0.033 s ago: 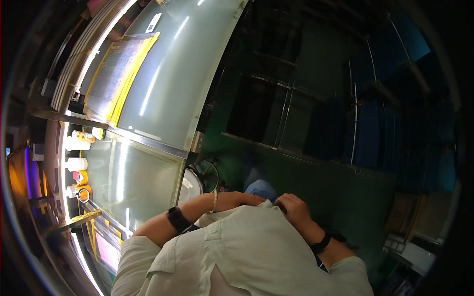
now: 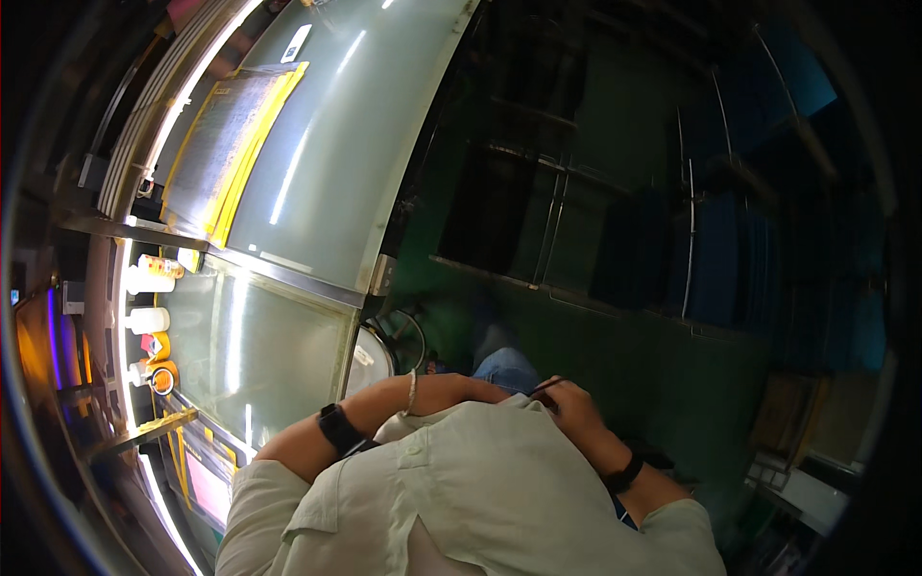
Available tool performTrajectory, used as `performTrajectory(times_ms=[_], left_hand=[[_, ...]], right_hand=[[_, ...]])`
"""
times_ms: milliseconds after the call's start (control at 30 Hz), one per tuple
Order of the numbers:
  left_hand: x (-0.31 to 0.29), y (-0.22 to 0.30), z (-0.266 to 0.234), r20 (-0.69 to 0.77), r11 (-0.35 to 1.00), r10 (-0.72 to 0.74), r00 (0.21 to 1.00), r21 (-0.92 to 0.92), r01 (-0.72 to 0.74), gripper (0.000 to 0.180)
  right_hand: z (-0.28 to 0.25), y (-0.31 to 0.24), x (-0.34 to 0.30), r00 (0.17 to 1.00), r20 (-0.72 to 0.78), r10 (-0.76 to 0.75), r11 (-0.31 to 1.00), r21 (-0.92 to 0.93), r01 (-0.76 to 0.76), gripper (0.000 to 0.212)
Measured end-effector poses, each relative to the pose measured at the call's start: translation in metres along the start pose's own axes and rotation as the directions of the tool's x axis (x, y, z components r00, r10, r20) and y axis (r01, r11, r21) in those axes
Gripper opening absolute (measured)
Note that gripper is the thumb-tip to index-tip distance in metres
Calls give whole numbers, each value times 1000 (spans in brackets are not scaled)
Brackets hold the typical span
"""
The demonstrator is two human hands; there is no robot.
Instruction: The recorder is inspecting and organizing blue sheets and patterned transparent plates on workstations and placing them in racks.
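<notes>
Both my hands are at my waist, by the front hem of my pale green shirt point(image 2: 461, 451). My left hand point(image 2: 488, 391) reaches across from the left, and the shirt front hides its fingers. My right hand point(image 2: 574, 405) is closed, fingers curled beside the hem. A thin dark reddish strip point(image 2: 547, 385) shows at its fingertips; its kind is too small to make out. Below the hands, the leg of my blue jeans point(image 2: 507, 369) shows.
To my left runs a lit glass-topped table point(image 2: 317, 182) with a yellow-edged mesh panel point(image 2: 216, 154). White bottles point(image 2: 149, 320) and a roll of orange tape point(image 2: 163, 381) line its back. A round white lid point(image 2: 370, 360) stands beside it. Dark metal racks point(image 2: 691, 240) fill the right.
My right hand has shifted slightly, and the thin dark strip now shows at its fingertips. My left hand has sunk a little further behind the shirt front.
</notes>
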State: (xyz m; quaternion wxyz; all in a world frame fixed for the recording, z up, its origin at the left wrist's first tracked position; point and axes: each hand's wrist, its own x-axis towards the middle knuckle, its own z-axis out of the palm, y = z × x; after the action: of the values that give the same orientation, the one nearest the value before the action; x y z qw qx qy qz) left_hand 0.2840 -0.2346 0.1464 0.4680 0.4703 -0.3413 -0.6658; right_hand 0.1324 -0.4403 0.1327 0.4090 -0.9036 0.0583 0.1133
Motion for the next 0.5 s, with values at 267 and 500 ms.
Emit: performTrajectory(times_ms=[267,500], left_hand=[[-15,1,-5,24,940,296,955,170,-295,29],[-36,0,-20,-99,971,222,970,-72,-230,15]], right_hand=[[-20,-23,26,968,232,-94,922,387,-3,14],[-26,4,28,888,447,105,622,667,-409,24]])
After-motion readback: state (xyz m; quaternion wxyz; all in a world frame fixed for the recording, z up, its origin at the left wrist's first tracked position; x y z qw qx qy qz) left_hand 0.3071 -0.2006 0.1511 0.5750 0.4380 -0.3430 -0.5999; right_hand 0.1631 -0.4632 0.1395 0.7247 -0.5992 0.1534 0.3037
